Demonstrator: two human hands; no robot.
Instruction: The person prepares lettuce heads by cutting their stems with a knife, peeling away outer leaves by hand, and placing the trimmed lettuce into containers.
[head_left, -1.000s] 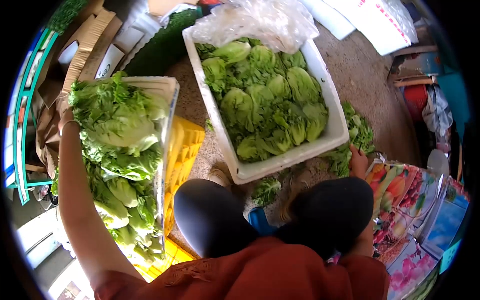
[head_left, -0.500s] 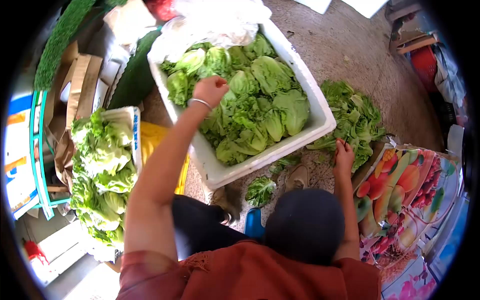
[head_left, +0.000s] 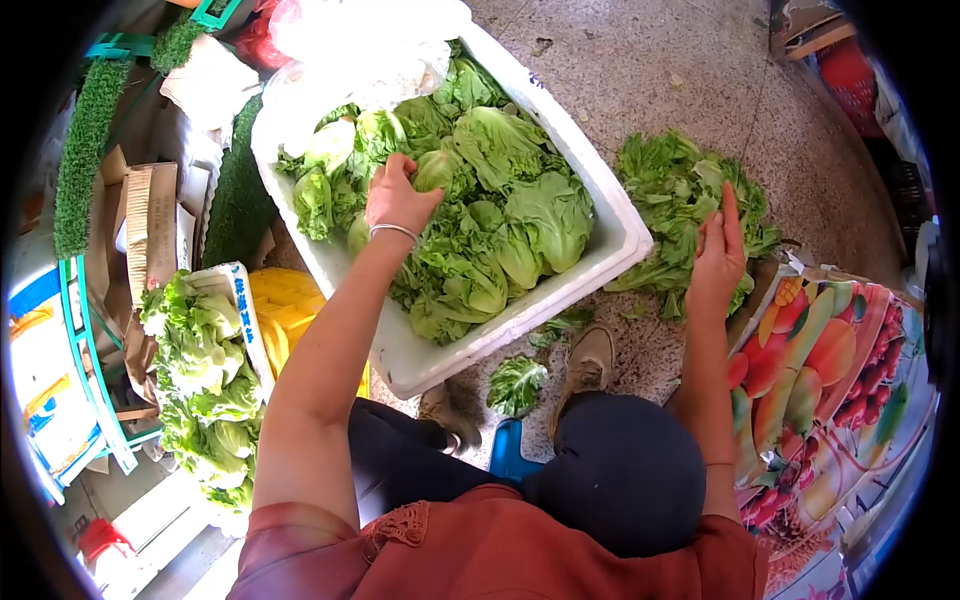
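Heads of green lettuce fill a white foam box in front of me. My left hand, with a bracelet at the wrist, is over the lettuce on the box's left side. Its thumb and curved fingers stand apart beside a pale head, and nothing shows in them. To the right of the box, my right hand is raised in front of a pile of loose lettuce leaves on the floor. Its index finger points up while the others are curled; whatever they hold is hidden.
A smaller crate of lettuce stands at left beside a yellow crate. Clear plastic covers the foam box's far corner. One leaf lies between my shoes. At right is a fruit-printed carton.
My left hand has gone from closed to fingers apart, lower over the lettuce. My right hand has risen from the leaf pile's near edge, index finger now extended. The view has shifted slightly.
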